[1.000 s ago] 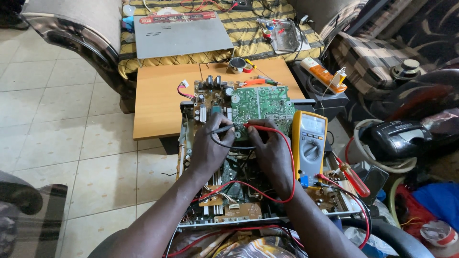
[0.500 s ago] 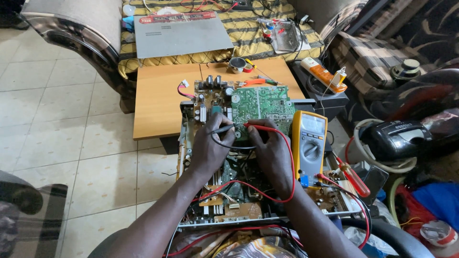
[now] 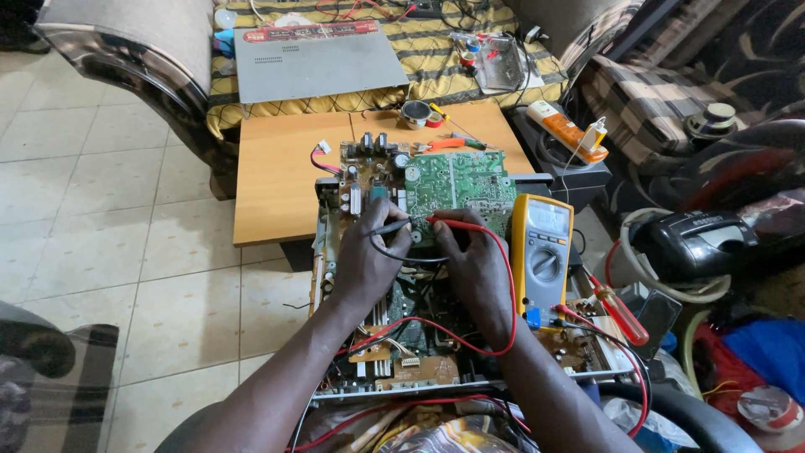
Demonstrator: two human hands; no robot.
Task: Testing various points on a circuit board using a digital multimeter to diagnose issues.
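My left hand (image 3: 366, 258) pinches a black test probe (image 3: 391, 226), its tip pointing right onto a green circuit board (image 3: 463, 186). My right hand (image 3: 475, 267) grips a red test probe (image 3: 444, 221) whose tip points left, close to the black one. Both probes touch the board's near left corner. Red and black leads run from the probes to a yellow multimeter (image 3: 542, 256) lying just right of my right hand. The board sits in an opened electronic chassis (image 3: 402, 335) with brown boards and wiring under my forearms.
A wooden table (image 3: 281, 180) stands behind the chassis, with a solder reel (image 3: 415, 113) and orange pliers (image 3: 444, 144) on it. A grey device cover (image 3: 314, 60) lies on the sofa. A red-handled screwdriver (image 3: 620, 315) and a black appliance (image 3: 700, 243) are to the right. Tiled floor lies left.
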